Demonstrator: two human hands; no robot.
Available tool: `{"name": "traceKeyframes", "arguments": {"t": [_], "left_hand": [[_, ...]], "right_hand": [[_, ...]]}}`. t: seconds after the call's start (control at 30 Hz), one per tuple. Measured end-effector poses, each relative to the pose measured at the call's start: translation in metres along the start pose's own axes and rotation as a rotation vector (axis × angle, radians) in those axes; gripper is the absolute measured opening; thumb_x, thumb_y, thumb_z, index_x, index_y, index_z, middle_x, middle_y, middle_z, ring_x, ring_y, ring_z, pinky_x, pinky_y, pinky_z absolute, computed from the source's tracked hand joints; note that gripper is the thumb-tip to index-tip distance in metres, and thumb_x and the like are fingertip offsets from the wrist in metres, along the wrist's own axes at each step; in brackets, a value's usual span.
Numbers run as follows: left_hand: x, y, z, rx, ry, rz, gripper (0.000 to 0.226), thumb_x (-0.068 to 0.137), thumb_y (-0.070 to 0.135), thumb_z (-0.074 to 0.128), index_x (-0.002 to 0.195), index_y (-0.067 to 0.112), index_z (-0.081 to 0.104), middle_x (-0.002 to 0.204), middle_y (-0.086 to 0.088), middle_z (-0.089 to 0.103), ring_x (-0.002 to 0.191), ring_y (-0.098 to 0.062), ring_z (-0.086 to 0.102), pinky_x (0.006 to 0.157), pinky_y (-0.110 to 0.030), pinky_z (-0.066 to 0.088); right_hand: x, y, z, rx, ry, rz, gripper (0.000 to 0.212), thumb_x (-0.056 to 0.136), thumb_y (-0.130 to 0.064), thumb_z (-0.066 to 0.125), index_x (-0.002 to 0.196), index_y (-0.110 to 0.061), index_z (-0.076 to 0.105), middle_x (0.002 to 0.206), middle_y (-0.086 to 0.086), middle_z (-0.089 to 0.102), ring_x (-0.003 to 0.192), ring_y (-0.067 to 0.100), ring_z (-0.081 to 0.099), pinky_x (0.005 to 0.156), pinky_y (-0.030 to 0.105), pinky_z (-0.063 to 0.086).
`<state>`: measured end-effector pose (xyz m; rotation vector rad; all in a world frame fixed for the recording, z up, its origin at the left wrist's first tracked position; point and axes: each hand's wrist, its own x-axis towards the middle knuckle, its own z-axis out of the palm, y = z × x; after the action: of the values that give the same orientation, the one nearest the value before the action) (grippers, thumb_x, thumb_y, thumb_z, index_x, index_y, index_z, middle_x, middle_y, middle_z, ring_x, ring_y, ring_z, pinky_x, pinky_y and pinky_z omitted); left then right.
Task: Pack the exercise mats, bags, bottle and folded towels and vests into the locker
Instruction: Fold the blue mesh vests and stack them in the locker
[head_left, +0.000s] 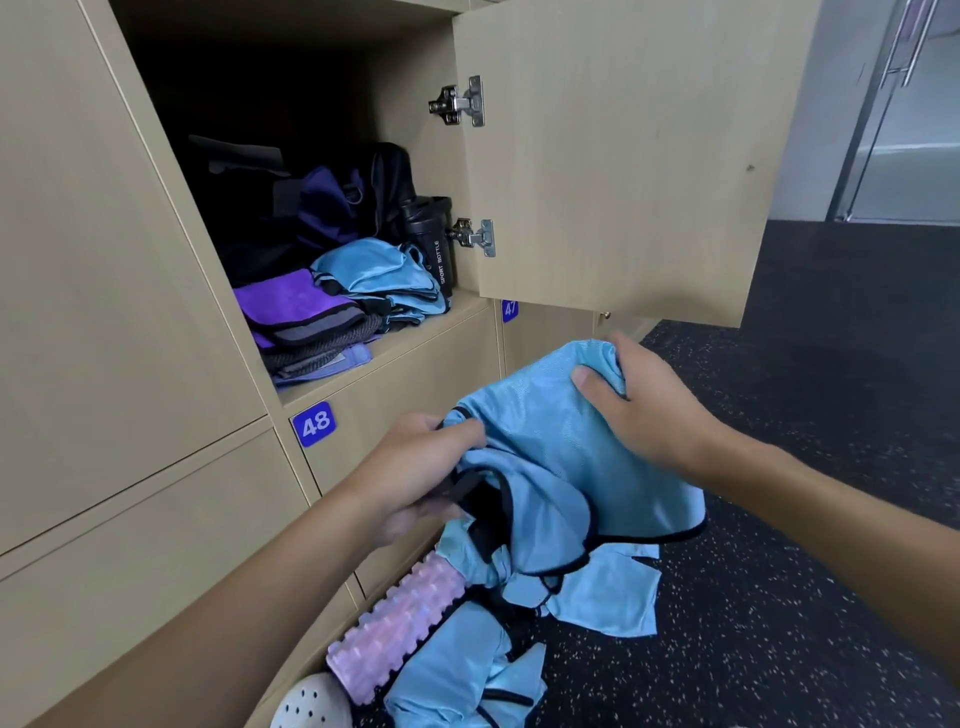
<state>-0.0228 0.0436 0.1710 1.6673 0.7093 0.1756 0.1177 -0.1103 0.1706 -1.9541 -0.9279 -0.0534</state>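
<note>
I hold a light blue vest (545, 447) with black trim in mid-air below the open locker (415, 332). My left hand (421, 467) grips its left edge and black trim; my right hand (639, 405) pinches its upper right corner. Inside the locker lie folded blue vests (379, 273), a stack of purple and grey towels (306, 317), a black sport bottle (431, 239) standing at the right, and dark and purple bags (311, 202) behind. More blue vests (462, 670) lie loose on the floor.
The locker door (623, 156) stands open to the right, above my right hand. A pink ridged foam roller (395, 629) and a white clog (311, 704) lie on the speckled black floor (779, 649) by the closed lower lockers numbered 48 (314, 423) and 47.
</note>
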Motion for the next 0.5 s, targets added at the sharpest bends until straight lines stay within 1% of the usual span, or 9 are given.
{"name": "traceKeyframes", "arguments": {"t": [0.07, 0.13, 0.17, 0.23, 0.3, 0.33, 0.4, 0.43, 0.5], "left_hand": [[0.002, 0.002, 0.002, -0.052, -0.022, -0.033, 0.004, 0.086, 0.013, 0.057, 0.085, 0.013, 0.061, 0.078, -0.012, 0.055, 0.073, -0.023, 0.049, 0.055, -0.027, 0.054], [0.003, 0.002, 0.003, -0.079, -0.049, -0.052, 0.006, 0.087, 0.012, 0.056, 0.086, 0.011, 0.062, 0.080, -0.013, 0.055, 0.078, -0.024, 0.048, 0.056, -0.027, 0.055], [0.003, 0.002, 0.003, -0.076, -0.057, -0.056, 0.007, 0.087, 0.012, 0.056, 0.086, 0.010, 0.063, 0.080, -0.013, 0.058, 0.077, -0.024, 0.050, 0.056, -0.028, 0.055], [0.003, 0.001, 0.002, -0.043, -0.068, -0.057, 0.008, 0.088, 0.012, 0.057, 0.089, 0.009, 0.064, 0.080, -0.013, 0.060, 0.071, -0.023, 0.055, 0.058, -0.031, 0.057], [0.001, 0.001, 0.005, -0.049, -0.087, -0.037, 0.007, 0.090, 0.011, 0.057, 0.092, 0.007, 0.062, 0.076, -0.012, 0.059, 0.055, -0.019, 0.055, 0.053, -0.027, 0.054], [-0.001, 0.001, 0.007, -0.075, -0.096, -0.023, 0.006, 0.092, 0.009, 0.055, 0.091, 0.007, 0.061, 0.072, -0.010, 0.059, 0.047, -0.015, 0.053, 0.048, -0.023, 0.050], [-0.002, 0.002, 0.013, -0.130, -0.093, 0.004, 0.012, 0.096, 0.011, 0.052, 0.090, 0.008, 0.062, 0.067, -0.006, 0.062, 0.044, -0.012, 0.054, 0.046, -0.023, 0.050], [-0.002, 0.002, 0.015, -0.161, -0.084, 0.015, 0.017, 0.098, 0.014, 0.049, 0.092, 0.008, 0.063, 0.068, -0.006, 0.065, 0.046, -0.011, 0.057, 0.052, -0.025, 0.054], [0.000, 0.002, 0.017, -0.244, -0.083, 0.026, 0.026, 0.101, 0.021, 0.042, 0.095, 0.010, 0.065, 0.075, -0.008, 0.069, 0.057, -0.015, 0.062, 0.067, -0.032, 0.057]], "right_hand": [[-0.004, -0.009, 0.002, -0.005, -0.064, -0.036, 0.020, 0.090, -0.030, 0.066, 0.098, -0.026, 0.047, 0.082, -0.004, 0.059, 0.070, 0.015, 0.055, 0.059, 0.018, 0.043], [-0.006, -0.014, 0.004, -0.035, -0.208, -0.010, 0.044, 0.082, -0.025, 0.076, 0.113, -0.031, 0.045, 0.091, -0.008, 0.062, 0.082, 0.013, 0.061, 0.072, 0.022, 0.048], [-0.005, -0.014, 0.005, -0.074, -0.234, -0.007, 0.045, 0.080, -0.021, 0.078, 0.114, -0.028, 0.049, 0.092, -0.008, 0.063, 0.083, 0.014, 0.062, 0.073, 0.023, 0.049], [-0.003, -0.013, 0.006, -0.183, -0.130, -0.028, 0.032, 0.083, -0.018, 0.074, 0.110, -0.016, 0.058, 0.088, -0.001, 0.064, 0.077, 0.019, 0.061, 0.068, 0.028, 0.050], [-0.002, -0.011, 0.007, -0.221, 0.023, -0.039, 0.028, 0.086, -0.018, 0.068, 0.110, -0.010, 0.056, 0.089, 0.005, 0.061, 0.077, 0.024, 0.059, 0.069, 0.034, 0.050], [-0.004, -0.012, 0.009, -0.216, 0.043, -0.059, 0.028, 0.088, -0.018, 0.067, 0.111, -0.012, 0.054, 0.092, 0.004, 0.058, 0.081, 0.023, 0.057, 0.072, 0.033, 0.047], [-0.011, -0.018, 0.017, -0.212, -0.022, -0.150, 0.025, 0.089, -0.019, 0.065, 0.110, -0.016, 0.053, 0.097, -0.001, 0.051, 0.086, 0.016, 0.050, 0.070, 0.021, 0.038], [-0.015, -0.020, 0.023, -0.210, -0.078, -0.205, 0.023, 0.090, -0.020, 0.064, 0.110, -0.017, 0.053, 0.098, -0.004, 0.048, 0.086, 0.012, 0.047, 0.068, 0.015, 0.034], [-0.021, -0.024, 0.032, -0.182, -0.167, -0.280, 0.026, 0.092, -0.023, 0.061, 0.116, -0.013, 0.055, 0.103, -0.007, 0.045, 0.090, 0.007, 0.045, 0.074, 0.011, 0.031]]}}
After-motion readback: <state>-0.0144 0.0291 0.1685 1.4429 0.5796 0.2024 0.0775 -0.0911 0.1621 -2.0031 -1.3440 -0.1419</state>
